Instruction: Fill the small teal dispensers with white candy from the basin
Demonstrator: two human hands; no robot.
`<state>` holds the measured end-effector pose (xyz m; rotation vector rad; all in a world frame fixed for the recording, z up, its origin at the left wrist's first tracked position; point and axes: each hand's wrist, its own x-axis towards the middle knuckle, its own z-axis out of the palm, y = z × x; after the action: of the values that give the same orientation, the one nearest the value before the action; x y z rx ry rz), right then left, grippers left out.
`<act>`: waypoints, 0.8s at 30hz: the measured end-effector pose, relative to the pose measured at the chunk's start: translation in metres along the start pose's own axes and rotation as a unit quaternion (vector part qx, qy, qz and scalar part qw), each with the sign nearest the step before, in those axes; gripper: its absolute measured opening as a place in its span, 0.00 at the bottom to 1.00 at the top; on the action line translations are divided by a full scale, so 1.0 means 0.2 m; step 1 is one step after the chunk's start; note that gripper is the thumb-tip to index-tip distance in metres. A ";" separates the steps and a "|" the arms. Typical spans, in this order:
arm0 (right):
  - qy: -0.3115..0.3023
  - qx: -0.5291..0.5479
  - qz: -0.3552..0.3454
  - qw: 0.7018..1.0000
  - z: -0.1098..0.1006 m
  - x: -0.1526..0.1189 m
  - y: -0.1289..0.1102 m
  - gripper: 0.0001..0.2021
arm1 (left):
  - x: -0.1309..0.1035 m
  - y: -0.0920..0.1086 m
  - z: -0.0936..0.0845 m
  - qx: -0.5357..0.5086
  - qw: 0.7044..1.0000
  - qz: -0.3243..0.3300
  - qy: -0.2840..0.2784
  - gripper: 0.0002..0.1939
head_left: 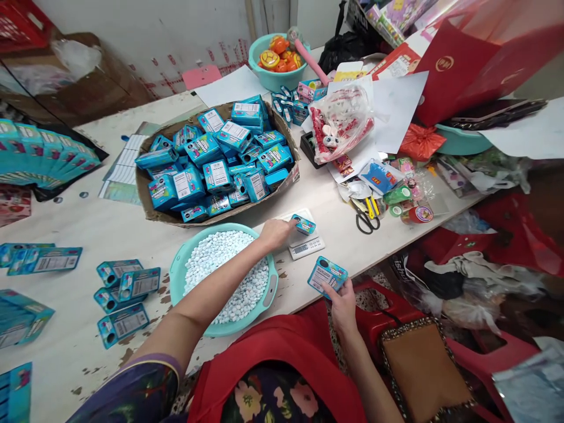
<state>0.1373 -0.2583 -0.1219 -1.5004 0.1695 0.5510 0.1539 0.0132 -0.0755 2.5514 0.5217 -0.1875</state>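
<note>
My left hand [277, 233] reaches across the basin, its fingers closed on the left end of a small blue box [305, 225]. That box is over a white digital scale [314, 245], and I cannot tell whether it rests on the plate. At the table's front edge, my right hand [342, 302] grips a flat blue printed box [323, 272], its label side up. Under my left forearm stands a turquoise basin [177, 267] full of small white candies [220, 249].
A cut-down cardboard carton [152, 215] heaped with blue boxes stands behind the basin. More blue boxes [127, 323] lie at left. Black scissors [365, 221], tape rolls and bagged toys clutter the right side. A red stool [370, 294] is beside the table.
</note>
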 end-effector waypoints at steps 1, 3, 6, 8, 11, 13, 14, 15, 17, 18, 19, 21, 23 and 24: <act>0.001 -0.017 -0.014 1.000 0.01 0.01 0.01 0.26 | 0.00 0.03 0.01 0.062 0.998 0.002 -0.012 0.11; 0.011 -0.063 -0.038 0.997 0.02 0.04 0.04 0.28 | -0.03 0.07 0.01 0.123 0.992 0.001 -0.020 0.13; 0.005 -0.160 -0.038 0.986 0.02 0.07 0.13 0.29 | -0.16 0.05 -0.09 0.128 0.990 -0.048 0.034 0.14; -0.010 -0.213 -0.035 0.976 0.02 0.08 0.19 0.30 | -0.33 -0.03 -0.20 0.117 0.983 -0.109 0.091 0.15; -0.010 -0.256 -0.054 0.965 0.02 0.08 0.24 0.33 | -0.72 -0.21 -0.39 0.109 0.953 -0.222 0.176 0.16; -0.009 -0.284 -0.054 0.957 0.03 0.07 0.24 0.34 | -0.98 -0.36 -0.48 0.125 0.907 -0.334 0.224 0.17; -0.006 -0.299 -0.051 0.953 0.04 0.07 0.24 0.34 | -1.10 -0.44 -0.51 0.140 0.876 -0.395 0.239 0.18; -0.003 -0.314 -0.049 0.948 0.05 0.07 0.22 0.35 | -1.19 -0.53 -0.51 0.151 0.847 -0.447 0.245 0.19; 0.011 -0.335 -0.052 0.941 0.08 0.06 0.19 0.36 | -1.31 -0.72 -0.49 0.155 0.800 -0.526 0.243 0.21; 0.018 -0.339 -0.058 0.939 0.09 0.06 0.16 0.36 | -1.33 -0.81 -0.47 0.146 0.787 -0.553 0.234 0.21; 0.024 -0.339 -0.065 0.938 0.11 0.05 0.14 0.35 | -1.33 -0.90 -0.44 0.132 0.778 -0.572 0.223 0.21; 0.034 -0.328 -0.078 0.941 0.13 0.03 0.09 0.35 | -1.31 -1.04 -0.38 0.098 0.771 -0.596 0.201 0.20; 0.039 -0.318 -0.092 0.943 0.14 0.00 0.03 0.34 | -1.29 -1.13 -0.33 0.072 0.766 -0.610 0.187 0.20; 0.042 -0.317 -0.098 0.942 0.14 -0.02 0.00 0.33 | -1.27 -1.14 -0.30 0.064 0.763 -0.615 0.188 0.20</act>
<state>0.1280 -0.2316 -0.1179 -2.1429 -0.1069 0.3939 -0.1693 0.1417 -0.0717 1.9085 2.3362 -0.1506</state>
